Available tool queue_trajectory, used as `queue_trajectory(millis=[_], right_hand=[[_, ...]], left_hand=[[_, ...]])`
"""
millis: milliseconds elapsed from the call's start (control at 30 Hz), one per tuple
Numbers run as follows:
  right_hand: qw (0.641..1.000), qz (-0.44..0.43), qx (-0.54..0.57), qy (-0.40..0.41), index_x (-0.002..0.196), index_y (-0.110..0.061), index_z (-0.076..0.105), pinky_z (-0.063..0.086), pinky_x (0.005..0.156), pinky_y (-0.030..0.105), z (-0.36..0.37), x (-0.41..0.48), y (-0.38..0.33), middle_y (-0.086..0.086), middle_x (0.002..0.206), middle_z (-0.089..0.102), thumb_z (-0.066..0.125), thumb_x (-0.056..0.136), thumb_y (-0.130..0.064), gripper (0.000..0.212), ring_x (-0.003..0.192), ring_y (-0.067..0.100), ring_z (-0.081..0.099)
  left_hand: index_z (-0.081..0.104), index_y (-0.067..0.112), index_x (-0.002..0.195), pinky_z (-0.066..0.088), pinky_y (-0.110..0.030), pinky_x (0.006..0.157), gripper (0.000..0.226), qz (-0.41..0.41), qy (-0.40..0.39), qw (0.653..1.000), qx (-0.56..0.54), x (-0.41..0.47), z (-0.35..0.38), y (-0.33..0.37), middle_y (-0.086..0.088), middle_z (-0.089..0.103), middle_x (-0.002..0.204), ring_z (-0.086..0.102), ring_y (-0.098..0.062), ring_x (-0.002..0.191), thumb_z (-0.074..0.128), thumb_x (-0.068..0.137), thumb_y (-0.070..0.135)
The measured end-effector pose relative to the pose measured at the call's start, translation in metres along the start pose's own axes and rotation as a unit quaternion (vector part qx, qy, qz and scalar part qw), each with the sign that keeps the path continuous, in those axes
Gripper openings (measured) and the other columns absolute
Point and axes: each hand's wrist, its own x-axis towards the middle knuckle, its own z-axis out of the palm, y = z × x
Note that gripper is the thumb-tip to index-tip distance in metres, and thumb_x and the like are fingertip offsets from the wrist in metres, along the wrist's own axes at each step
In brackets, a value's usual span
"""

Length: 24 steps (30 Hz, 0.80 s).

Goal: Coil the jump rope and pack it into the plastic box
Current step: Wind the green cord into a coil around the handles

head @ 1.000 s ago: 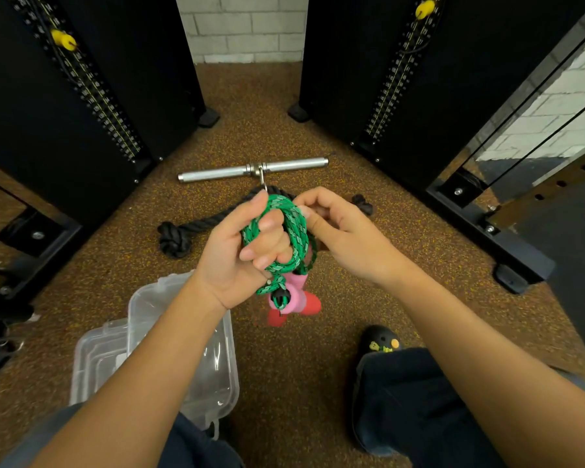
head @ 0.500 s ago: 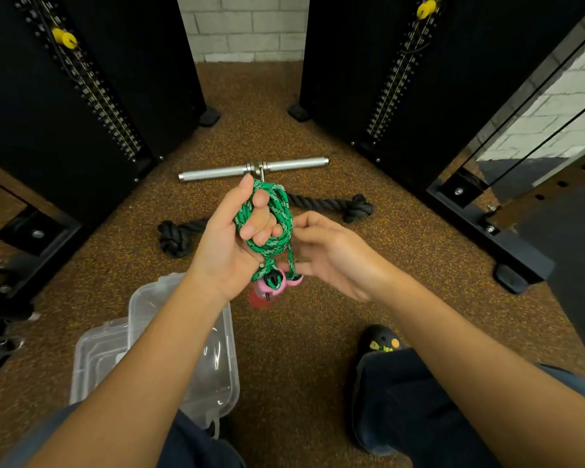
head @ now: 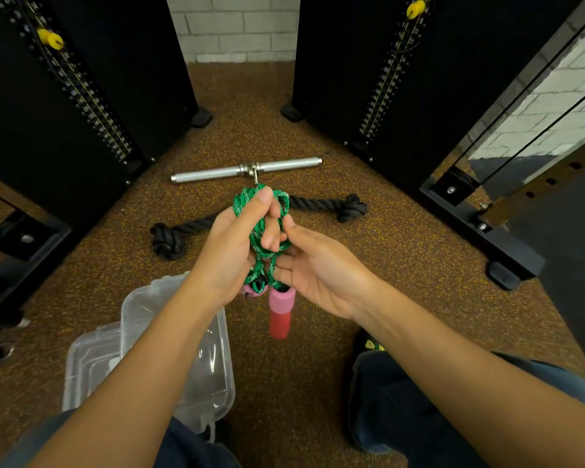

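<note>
The green jump rope point(head: 259, 228) is coiled in loops around the fingers of my left hand point(head: 232, 244), which grips it above the floor. One pink and red handle point(head: 280, 310) hangs straight down below the coil; the other pink handle point(head: 250, 289) peeks out under my left palm. My right hand point(head: 318, 268) touches the coil from the right, fingers spread, its thumb against the loops. The clear plastic box point(head: 176, 349) stands open on the floor below my left forearm, which hides part of it.
The box's clear lid point(head: 88, 359) lies to the left of the box. A steel cable-machine bar point(head: 247, 170) and a black knotted rope point(head: 328, 206) lie on the speckled floor ahead. Black weight-stack towers stand left and right. My shoe point(head: 368, 346) is at lower right.
My right hand slid from the top of the coil down to its right side. The coil turned in my left hand, and one handle now hangs straight down.
</note>
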Motion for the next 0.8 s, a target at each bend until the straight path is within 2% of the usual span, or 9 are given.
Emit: queue_trajectory(millis=[100,267,367,433,533,567,667,800], right_hand=[[1.0,-0.006,-0.008,0.019,0.099,-0.001,0.056,0.051,0.094,0.04,-0.004,0.001,0.001,0.017,0.102,0.059,0.036,0.099,-0.024,0.031,0.118,0.036,0.055],[0.999,-0.03,-0.036,0.019,0.072,-0.012,0.061,0.052,0.092,0.038,-0.003,-0.002,-0.003,0.001,0.071,0.063,0.038,0.097,-0.015,0.034,0.087,0.016,0.064],[0.995,-0.056,-0.064,0.049,0.061,-0.014,0.061,0.046,0.094,0.039,-0.001,0.0,-0.001,0.004,0.071,0.054,0.04,0.096,-0.012,0.041,0.091,0.025,0.052],[0.993,-0.068,-0.076,0.058,0.055,-0.017,0.061,0.042,0.087,0.037,-0.001,0.001,-0.001,-0.001,0.062,0.054,0.039,0.096,-0.011,0.047,0.082,0.025,0.048],[0.99,-0.063,-0.102,0.077,0.056,-0.021,0.057,0.037,0.069,0.03,-0.001,0.004,-0.003,-0.011,0.05,0.054,0.034,0.097,-0.004,0.05,0.059,0.011,0.043],[0.987,-0.065,-0.119,0.086,0.058,-0.021,0.055,0.036,0.069,0.031,-0.001,0.004,-0.003,-0.012,0.05,0.053,0.032,0.096,0.001,0.049,0.058,0.008,0.04],[0.979,-0.079,-0.16,0.097,0.065,-0.019,0.05,0.035,0.083,0.041,0.001,0.005,-0.004,-0.01,0.055,0.051,0.029,0.092,0.009,0.044,0.064,0.009,0.041],[0.972,-0.083,-0.198,0.1,0.07,-0.017,0.048,0.036,0.08,0.038,0.003,0.004,-0.004,-0.006,0.063,0.047,0.03,0.096,0.002,0.037,0.068,0.009,0.04]], left_hand=[[0.059,0.019,0.061,0.048,-0.016,0.067,0.033,-0.015,-0.047,0.999,-0.008,0.0,0.0,0.001,0.008,0.045,0.042,0.049,-0.006,0.05,0.044,0.087,0.032],[0.064,0.015,0.062,0.049,-0.017,0.065,0.031,-0.061,-0.081,0.995,0.002,0.001,-0.004,0.007,0.004,0.051,0.044,0.053,-0.006,0.052,0.047,0.085,0.028],[0.065,0.017,0.061,0.049,-0.017,0.062,0.029,-0.081,-0.074,0.994,0.011,0.0,-0.002,0.009,0.004,0.054,0.045,0.054,-0.007,0.053,0.054,0.083,0.031],[0.065,0.017,0.061,0.049,-0.018,0.059,0.023,-0.087,-0.06,0.994,0.024,0.0,0.001,0.013,0.004,0.056,0.047,0.054,-0.007,0.053,0.056,0.075,0.032],[0.065,0.013,0.067,0.051,-0.018,0.053,0.02,-0.084,-0.029,0.995,0.044,-0.001,0.005,0.017,0.004,0.063,0.052,0.056,-0.004,0.051,0.059,0.072,0.031],[0.064,0.011,0.069,0.052,-0.018,0.051,0.019,-0.084,-0.02,0.995,0.045,-0.001,0.007,0.019,0.004,0.065,0.053,0.057,-0.003,0.05,0.059,0.074,0.029],[0.063,0.008,0.072,0.053,-0.021,0.048,0.019,-0.094,-0.009,0.995,0.041,-0.002,0.01,0.023,0.003,0.066,0.054,0.058,-0.003,0.051,0.056,0.082,0.022],[0.064,0.007,0.073,0.056,-0.023,0.053,0.018,-0.106,-0.026,0.992,0.055,-0.005,0.01,0.03,0.004,0.064,0.055,0.057,-0.004,0.054,0.055,0.084,0.018]])
